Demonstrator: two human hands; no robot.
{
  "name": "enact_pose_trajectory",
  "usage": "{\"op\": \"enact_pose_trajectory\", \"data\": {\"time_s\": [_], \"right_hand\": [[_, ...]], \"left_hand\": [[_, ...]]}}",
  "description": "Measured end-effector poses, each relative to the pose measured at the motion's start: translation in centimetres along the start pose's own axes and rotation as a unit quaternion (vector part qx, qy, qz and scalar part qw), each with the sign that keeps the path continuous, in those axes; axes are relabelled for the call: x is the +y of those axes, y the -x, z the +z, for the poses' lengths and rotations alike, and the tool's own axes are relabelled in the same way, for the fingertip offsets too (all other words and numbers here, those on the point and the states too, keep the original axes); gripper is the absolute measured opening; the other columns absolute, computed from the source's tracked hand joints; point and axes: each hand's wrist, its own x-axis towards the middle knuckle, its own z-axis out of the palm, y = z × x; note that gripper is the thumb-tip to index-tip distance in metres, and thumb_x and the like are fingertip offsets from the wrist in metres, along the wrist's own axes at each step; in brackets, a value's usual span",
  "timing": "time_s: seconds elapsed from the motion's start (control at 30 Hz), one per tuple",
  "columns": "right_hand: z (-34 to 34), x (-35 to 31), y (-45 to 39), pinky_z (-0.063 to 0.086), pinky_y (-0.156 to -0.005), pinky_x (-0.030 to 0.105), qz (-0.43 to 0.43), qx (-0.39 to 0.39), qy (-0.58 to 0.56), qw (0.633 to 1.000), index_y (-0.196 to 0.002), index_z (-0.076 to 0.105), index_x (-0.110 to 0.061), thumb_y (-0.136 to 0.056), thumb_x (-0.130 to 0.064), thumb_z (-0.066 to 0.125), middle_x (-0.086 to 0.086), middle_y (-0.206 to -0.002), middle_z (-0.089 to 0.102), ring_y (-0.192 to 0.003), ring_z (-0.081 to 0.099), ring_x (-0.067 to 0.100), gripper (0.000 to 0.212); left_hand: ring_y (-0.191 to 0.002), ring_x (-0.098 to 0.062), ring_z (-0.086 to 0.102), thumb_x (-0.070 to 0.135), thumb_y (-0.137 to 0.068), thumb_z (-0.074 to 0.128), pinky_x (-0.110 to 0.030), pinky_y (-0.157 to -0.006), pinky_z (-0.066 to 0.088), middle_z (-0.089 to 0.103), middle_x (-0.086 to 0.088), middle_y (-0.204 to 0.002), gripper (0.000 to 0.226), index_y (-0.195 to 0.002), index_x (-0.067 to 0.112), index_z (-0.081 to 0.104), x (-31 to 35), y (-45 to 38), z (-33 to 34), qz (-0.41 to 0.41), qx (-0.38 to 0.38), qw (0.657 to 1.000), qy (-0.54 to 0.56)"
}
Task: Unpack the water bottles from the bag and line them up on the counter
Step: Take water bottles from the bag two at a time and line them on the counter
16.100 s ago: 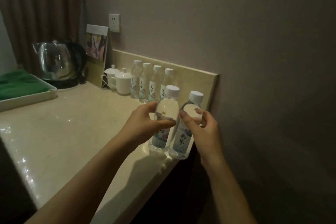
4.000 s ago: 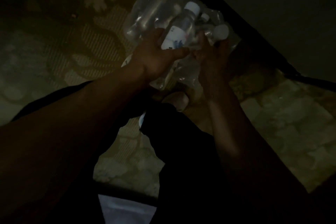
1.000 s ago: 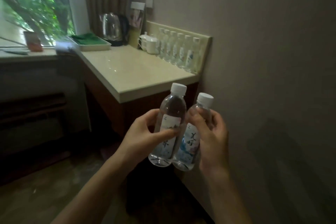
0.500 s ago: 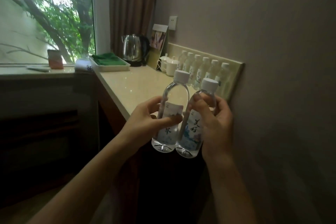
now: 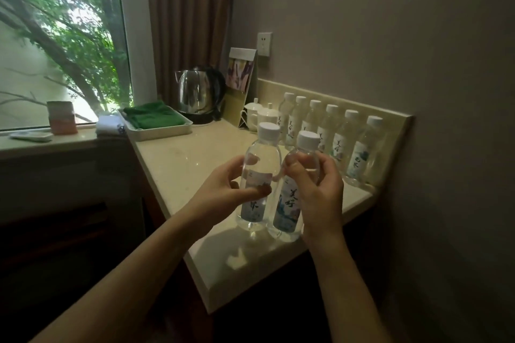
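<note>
The left hand (image 5: pixel 223 189) wraps its fingers and thumb around one water bottle (image 5: pixel 257 175), and the right hand (image 5: pixel 320 189) grips a second bottle (image 5: pixel 292 192) the same way, so both hands are clamped on bottles that stand upright, side by side and almost touching, over the near part of the counter (image 5: pixel 178 164). Whether their bases rest on the stone or hang just above it I cannot tell. The step in hand looks to be carrying this pair to the open end of the row of six bottles (image 5: pixel 331 131) along the low back ledge (image 5: pixel 395 131). To do it well, I judge the bottles should stay upright and be held low on the body, travel toward 1 o'clock, and be set down one at a time just beside the last bottle, labels facing out, caps level with the others. The thin plastic probably gives under a hard squeeze, so a light grip is wiser, and a careless nudge could topple the neighbours. From the hands, the row lies between 12 and 2 o'clock, near but apart. Farther off at 12 o'clock sit white cups (image 5: pixel 260 115), and at 11 o'clock a steel kettle (image 5: pixel 199 92) and a tray (image 5: pixel 158 131) holding a green cloth (image 5: pixel 153 117). The bag is not in view.
</note>
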Motion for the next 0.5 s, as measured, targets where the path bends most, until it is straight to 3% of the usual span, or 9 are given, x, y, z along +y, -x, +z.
{"op": "enact_pose_trajectory", "data": {"time_s": [0.1,0.33,0.5], "right_hand": [[0.9,1.8,-2.0,0.053,-0.092,0.053,0.001,0.014,0.013,1.000,-0.099,0.061,-0.028,-0.071,-0.047,0.075,0.002,-0.106,0.071,-0.103,0.068,0.023,0.037],[3.9,5.8,-7.0,0.055,-0.090,0.044,-0.018,0.066,0.074,0.995,-0.112,0.054,-0.029,-0.081,-0.047,0.067,-0.007,-0.108,0.068,-0.102,0.066,0.013,0.038],[6.5,8.8,-12.2,0.054,-0.089,0.034,-0.037,0.100,0.135,0.985,-0.122,0.050,-0.020,-0.090,-0.039,0.064,-0.005,-0.115,0.065,-0.105,0.064,0.009,0.040]], "left_hand": [[-0.104,-0.014,0.068,0.011,-0.082,0.076,-0.044,-0.100,0.049,0.071,0.007,-0.112,0.048,-0.122,0.032,0.060,-1.0,-2.8,-0.6,-0.005,-0.009,1.000,-0.011],[-0.097,-0.008,0.061,0.010,-0.086,0.070,-0.018,-0.073,0.047,0.063,0.013,-0.108,0.043,-0.118,0.034,0.056,-3.6,-10.4,-2.3,-0.007,-0.056,0.998,0.011],[-0.098,-0.008,0.063,0.011,-0.084,0.072,-0.021,-0.078,0.051,0.064,0.012,-0.108,0.043,-0.119,0.031,0.056,-6.0,-17.7,-4.7,0.006,-0.106,0.994,0.013]]}}
